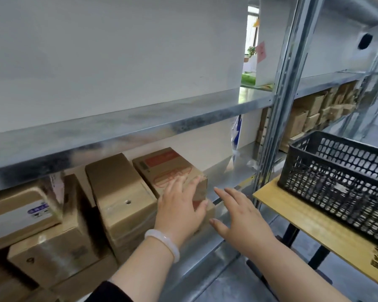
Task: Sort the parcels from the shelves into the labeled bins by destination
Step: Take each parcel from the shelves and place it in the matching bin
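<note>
Your left hand (179, 209) lies flat, fingers straight, on the red-printed parcel (162, 170), well left of the black crate (336, 171). Your right hand (242, 216), open and empty, hovers between parcel and crate. Set it on the parcel's crate-side face, squeeze from both sides, and draw the parcel out level.

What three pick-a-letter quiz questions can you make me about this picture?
1. Where is the black plastic mesh basket? A) on the yellow wooden table B) on the floor C) on a cardboard box
2. What colour is the smooth round wrist bracelet? A) red B) white C) green
3. How is the right hand? A) a fist B) gripping a box C) open, empty

Answers: 1 A, it stands on the tabletop; 2 B, the band looks milky white; 3 C, its fingers are spread and hold nothing.
</note>
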The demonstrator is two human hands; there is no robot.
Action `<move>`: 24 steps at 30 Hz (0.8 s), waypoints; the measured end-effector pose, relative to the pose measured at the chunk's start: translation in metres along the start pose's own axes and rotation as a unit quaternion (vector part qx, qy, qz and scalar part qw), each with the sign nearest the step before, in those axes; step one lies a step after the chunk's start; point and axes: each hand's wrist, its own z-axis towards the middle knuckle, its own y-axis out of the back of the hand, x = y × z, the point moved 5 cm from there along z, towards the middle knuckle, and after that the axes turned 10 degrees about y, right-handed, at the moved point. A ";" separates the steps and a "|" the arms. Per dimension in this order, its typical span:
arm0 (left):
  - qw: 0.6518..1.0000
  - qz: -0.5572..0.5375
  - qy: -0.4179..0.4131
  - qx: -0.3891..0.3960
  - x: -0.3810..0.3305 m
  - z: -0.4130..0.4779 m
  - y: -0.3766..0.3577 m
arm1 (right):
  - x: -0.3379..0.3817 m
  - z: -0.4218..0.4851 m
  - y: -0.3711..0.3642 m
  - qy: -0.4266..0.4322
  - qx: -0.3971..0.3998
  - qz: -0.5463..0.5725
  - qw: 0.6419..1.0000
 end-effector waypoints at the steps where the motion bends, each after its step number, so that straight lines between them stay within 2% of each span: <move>1: 1.000 0.007 0.013 -0.003 0.004 0.002 -0.002 | -0.005 0.009 -0.002 0.001 0.004 0.011 1.000; 6: 0.997 0.050 0.049 -0.028 0.012 0.003 -0.007 | -0.025 0.068 -0.011 0.022 -0.013 0.079 0.997; 11: 0.991 0.056 0.113 -0.035 0.006 0.005 -0.010 | -0.038 0.122 -0.022 0.020 0.032 0.177 0.983; 13: 0.988 0.048 0.142 -0.034 0.004 0.007 -0.012 | -0.047 0.143 -0.029 -0.022 0.051 0.266 0.962; 17: 0.979 0.001 0.201 -0.038 -0.002 0.009 -0.022 | -0.061 0.161 -0.059 -0.132 0.138 0.415 0.890; 19: 0.969 -0.026 0.241 -0.035 -0.003 0.011 -0.027 | -0.063 0.160 -0.067 -0.143 0.159 0.462 0.861; 24: 0.940 -0.053 0.335 -0.046 -0.004 0.016 -0.036 | -0.071 0.158 -0.066 -0.134 0.129 0.498 0.847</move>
